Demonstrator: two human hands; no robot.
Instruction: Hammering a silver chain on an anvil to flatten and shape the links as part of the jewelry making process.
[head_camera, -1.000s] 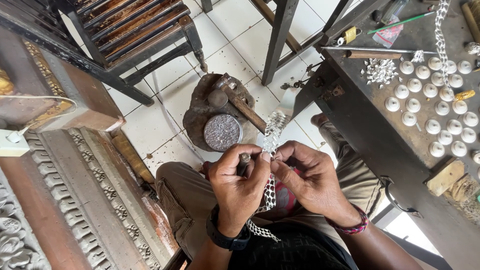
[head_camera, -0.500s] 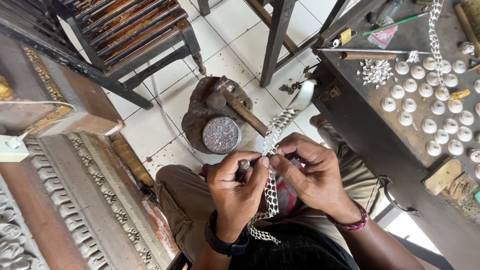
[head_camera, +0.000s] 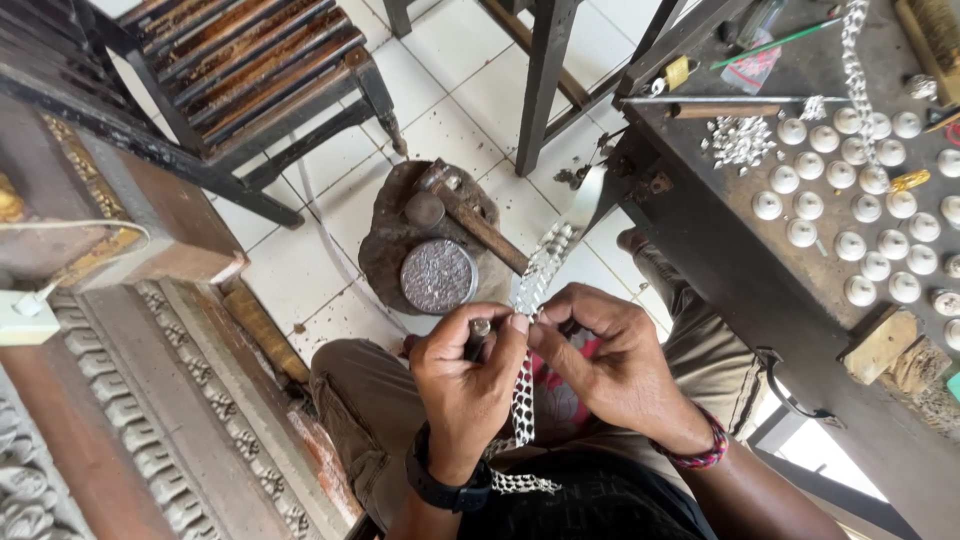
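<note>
Silver mesh strip (head_camera: 524, 400) is running twelve to six; I'm pinching it closed-fingered between left hand (head_camera: 470, 385) and right hand (head_camera: 610, 365)

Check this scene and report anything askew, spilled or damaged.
Nothing looks damaged. Small silver bits lie in a loose heap on the dark workbench, beside neat rows of white domed pieces; it could be a work pile. The left hand and right hand pinch a perforated silver strip.

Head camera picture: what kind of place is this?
Probably a small metal craft workshop. A hammer lies on a stump, rows of small silver domes cover the workbench, and both hands hold a perforated silver strip.
</note>
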